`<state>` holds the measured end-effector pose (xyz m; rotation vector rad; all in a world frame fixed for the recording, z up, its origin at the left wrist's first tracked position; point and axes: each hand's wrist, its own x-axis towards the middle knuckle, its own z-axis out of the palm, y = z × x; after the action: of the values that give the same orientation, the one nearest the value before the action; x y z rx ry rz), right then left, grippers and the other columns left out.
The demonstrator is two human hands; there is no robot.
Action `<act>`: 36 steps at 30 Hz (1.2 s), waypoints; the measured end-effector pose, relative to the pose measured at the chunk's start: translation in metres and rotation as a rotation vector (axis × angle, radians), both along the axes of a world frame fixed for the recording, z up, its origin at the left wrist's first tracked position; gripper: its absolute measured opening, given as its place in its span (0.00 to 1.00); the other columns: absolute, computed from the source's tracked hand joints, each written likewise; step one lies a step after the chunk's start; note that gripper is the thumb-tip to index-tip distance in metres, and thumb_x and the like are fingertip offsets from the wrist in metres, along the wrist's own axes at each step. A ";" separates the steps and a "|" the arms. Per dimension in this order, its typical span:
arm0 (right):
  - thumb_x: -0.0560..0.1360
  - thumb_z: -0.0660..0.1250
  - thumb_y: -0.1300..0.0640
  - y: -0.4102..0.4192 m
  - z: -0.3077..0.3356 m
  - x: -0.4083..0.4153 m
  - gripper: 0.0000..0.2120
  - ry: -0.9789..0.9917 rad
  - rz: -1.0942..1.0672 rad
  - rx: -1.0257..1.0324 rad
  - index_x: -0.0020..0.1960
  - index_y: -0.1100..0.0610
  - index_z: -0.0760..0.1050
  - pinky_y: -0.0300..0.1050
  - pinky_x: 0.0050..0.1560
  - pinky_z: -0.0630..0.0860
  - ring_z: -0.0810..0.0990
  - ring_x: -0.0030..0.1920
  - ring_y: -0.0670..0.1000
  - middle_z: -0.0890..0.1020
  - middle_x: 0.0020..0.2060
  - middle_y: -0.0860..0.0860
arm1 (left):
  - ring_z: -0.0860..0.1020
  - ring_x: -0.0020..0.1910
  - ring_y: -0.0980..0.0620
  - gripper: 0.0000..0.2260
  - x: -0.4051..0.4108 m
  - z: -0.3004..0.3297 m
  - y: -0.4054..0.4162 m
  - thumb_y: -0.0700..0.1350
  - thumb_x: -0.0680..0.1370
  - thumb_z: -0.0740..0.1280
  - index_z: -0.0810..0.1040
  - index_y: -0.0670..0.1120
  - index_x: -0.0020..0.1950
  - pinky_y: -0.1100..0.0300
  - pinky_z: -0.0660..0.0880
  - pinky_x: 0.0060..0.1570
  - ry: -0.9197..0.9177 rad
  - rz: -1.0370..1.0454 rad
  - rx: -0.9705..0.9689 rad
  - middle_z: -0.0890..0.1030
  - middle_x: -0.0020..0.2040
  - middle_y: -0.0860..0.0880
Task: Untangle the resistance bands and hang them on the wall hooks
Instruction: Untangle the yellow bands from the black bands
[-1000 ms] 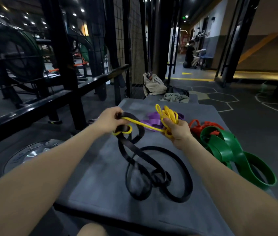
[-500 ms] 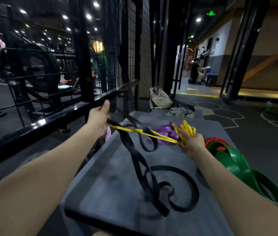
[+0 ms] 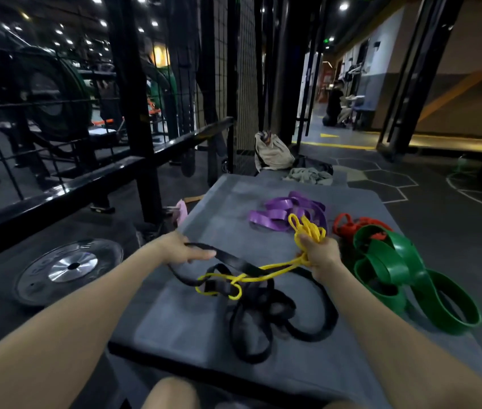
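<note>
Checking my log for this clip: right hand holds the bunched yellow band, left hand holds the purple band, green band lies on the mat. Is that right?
Not quite. In the head view the left hand holds the black band, not the purple band, which lies untouched on the mat. The right hand does hold the bunched yellow band; the green band lies on the mat.

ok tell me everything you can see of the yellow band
The thin yellow rubber resistance band looks cord-like and glossy. Most of it is bunched in loops gripped by the right hand. A doubled strand runs from that fist down and left, ending in small loops crossed over the wide black rubber band, which the left hand holds, above the grey mat.
</note>
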<state>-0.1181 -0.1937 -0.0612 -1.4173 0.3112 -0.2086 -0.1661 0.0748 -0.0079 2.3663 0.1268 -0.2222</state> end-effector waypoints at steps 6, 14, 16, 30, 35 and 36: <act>0.76 0.64 0.64 0.008 -0.017 0.001 0.06 -0.009 0.070 -0.300 0.50 0.66 0.75 0.36 0.23 0.72 0.73 0.17 0.41 0.75 0.32 0.55 | 0.76 0.29 0.58 0.06 0.012 -0.002 -0.012 0.45 0.76 0.67 0.78 0.45 0.39 0.68 0.72 0.38 -0.147 0.083 -0.663 0.79 0.33 0.50; 0.75 0.66 0.56 -0.007 -0.039 0.009 0.16 0.087 -0.001 -0.609 0.59 0.65 0.73 0.44 0.47 0.70 0.79 0.55 0.60 0.80 0.54 0.61 | 0.75 0.25 0.59 0.08 0.042 0.000 0.011 0.47 0.78 0.65 0.74 0.47 0.39 0.65 0.73 0.35 -0.489 0.475 -1.325 0.78 0.24 0.56; 0.75 0.66 0.56 -0.009 -0.041 0.010 0.17 0.105 -0.019 -0.596 0.60 0.64 0.72 0.46 0.48 0.71 0.78 0.56 0.61 0.80 0.55 0.61 | 0.76 0.30 0.52 0.08 0.048 -0.019 0.019 0.47 0.77 0.66 0.76 0.43 0.42 0.61 0.73 0.32 -0.346 0.564 -0.983 0.80 0.25 0.53; 0.77 0.64 0.57 -0.004 -0.050 0.004 0.14 0.109 0.009 -0.413 0.57 0.66 0.73 0.36 0.23 0.67 0.73 0.30 0.45 0.77 0.41 0.55 | 0.72 0.61 0.46 0.19 0.009 -0.093 -0.095 0.54 0.73 0.68 0.71 0.49 0.61 0.51 0.70 0.59 -0.297 -0.386 0.513 0.73 0.60 0.47; 0.77 0.64 0.57 -0.011 -0.047 -0.001 0.12 0.108 -0.005 -0.333 0.55 0.65 0.74 0.41 0.31 0.76 0.77 0.37 0.53 0.77 0.41 0.55 | 0.76 0.52 0.43 0.11 0.018 -0.089 -0.089 0.51 0.76 0.65 0.78 0.43 0.48 0.56 0.68 0.49 -0.371 -0.260 0.223 0.77 0.47 0.42; 0.76 0.65 0.57 -0.011 -0.047 -0.001 0.12 0.099 -0.009 -0.325 0.55 0.64 0.75 0.47 0.39 0.78 0.79 0.41 0.55 0.78 0.42 0.55 | 0.76 0.49 0.42 0.12 0.019 -0.082 -0.087 0.50 0.77 0.65 0.79 0.40 0.46 0.57 0.67 0.47 -0.402 -0.229 0.114 0.76 0.44 0.42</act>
<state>-0.1187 -0.2048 -0.1083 -1.7518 0.3767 -0.2033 -0.1468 -0.0124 -0.0896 2.4862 -0.3321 0.1590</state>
